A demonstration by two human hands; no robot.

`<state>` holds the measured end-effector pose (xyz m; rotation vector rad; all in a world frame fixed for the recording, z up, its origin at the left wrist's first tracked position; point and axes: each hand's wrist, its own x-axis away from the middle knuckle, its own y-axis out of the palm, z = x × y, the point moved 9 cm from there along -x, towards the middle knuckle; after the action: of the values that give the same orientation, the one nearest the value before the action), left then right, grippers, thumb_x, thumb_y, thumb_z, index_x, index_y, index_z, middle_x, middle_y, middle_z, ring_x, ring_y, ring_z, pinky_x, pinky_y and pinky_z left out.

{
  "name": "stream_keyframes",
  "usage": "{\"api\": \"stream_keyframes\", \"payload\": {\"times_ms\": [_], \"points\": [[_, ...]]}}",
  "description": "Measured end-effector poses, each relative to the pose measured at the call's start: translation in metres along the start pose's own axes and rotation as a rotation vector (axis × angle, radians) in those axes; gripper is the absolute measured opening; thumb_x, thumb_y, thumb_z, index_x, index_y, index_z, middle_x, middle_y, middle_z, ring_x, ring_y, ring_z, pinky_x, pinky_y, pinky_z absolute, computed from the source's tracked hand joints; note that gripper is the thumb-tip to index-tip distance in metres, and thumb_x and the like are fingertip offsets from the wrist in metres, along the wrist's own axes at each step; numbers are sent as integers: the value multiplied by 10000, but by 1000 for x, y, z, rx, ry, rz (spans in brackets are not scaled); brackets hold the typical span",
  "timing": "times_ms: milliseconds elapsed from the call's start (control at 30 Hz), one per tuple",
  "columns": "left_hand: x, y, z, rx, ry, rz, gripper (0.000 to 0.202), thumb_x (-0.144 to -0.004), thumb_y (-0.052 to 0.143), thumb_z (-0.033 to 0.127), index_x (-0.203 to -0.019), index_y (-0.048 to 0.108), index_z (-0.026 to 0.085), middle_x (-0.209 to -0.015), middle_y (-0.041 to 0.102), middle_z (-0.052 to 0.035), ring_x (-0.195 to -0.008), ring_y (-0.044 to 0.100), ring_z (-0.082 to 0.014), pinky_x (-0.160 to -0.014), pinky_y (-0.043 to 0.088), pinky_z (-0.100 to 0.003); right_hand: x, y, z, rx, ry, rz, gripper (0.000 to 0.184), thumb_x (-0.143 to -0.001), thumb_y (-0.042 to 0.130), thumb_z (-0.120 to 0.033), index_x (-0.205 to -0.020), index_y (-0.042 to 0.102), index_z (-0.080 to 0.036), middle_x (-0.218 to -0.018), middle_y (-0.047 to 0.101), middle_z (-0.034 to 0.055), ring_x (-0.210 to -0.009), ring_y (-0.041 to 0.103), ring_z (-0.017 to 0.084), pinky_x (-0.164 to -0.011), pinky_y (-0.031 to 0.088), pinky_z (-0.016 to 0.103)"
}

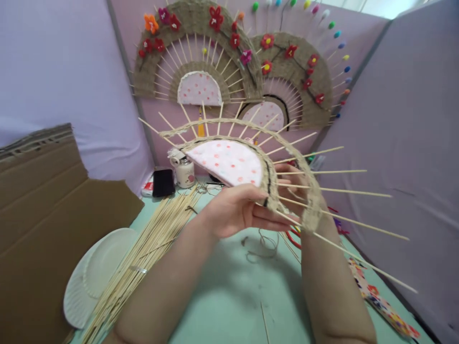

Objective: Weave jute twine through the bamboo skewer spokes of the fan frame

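Observation:
I hold up a half-round woven fan piece (229, 160) over the green table. Its centre is pink dotted fabric, ringed by jute twine, with thin bamboo sticks fanning outward. My left hand (240, 210) grips its lower edge from the front, fingers pressed against the jute band. Behind the sticks, my right hand (296, 184) has its fingers curled on the outer jute band (311, 210) at the right end. A loose strand of jute twine (263, 246) hangs down onto the table below.
A bundle of bamboo sticks (143, 253) lies at left beside white paper plates (96, 272) and cardboard (43, 215). A black phone (163, 182) and small jar (185, 172) stand at the back. Two finished flowered fans (201, 57) hang on the wall. Patterned fabric (380, 301) lies right.

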<state>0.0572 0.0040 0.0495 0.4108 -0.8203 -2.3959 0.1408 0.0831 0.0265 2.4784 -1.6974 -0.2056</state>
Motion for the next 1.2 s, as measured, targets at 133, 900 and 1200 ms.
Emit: {"api": "stream_keyframes", "payload": {"times_ms": [133, 900, 1200], "points": [[5, -17, 14, 1, 49, 53, 385, -773, 460, 190, -1087, 647, 66, -937, 728, -154, -915, 681, -280, -922, 438, -468, 2, 25, -15, -104, -140, -145, 267, -648, 704, -293, -905, 673, -225, -979, 687, 40, -975, 635, 251, -832, 528, 366], [2, -56, 20, -94, 26, 136, 426, -807, 422, 162, -1170, 638, 104, -1128, 675, -144, -970, 665, -266, -854, 504, -360, -19, -26, -14, -30, -316, -29, 243, -687, 727, -372, -692, 596, -167, -556, 461, -56, -487, 368, 55, -466, 254, 202], [13, -64, 30, -214, 14, 210, 378, -764, 477, 151, -1076, 687, 111, -1073, 698, -141, -910, 684, -267, -769, 540, -324, -14, -45, -27, 70, -377, 115, 249, -696, 700, -398, -708, 642, -157, -592, 529, -27, -513, 397, 66, -482, 289, 217]]}}
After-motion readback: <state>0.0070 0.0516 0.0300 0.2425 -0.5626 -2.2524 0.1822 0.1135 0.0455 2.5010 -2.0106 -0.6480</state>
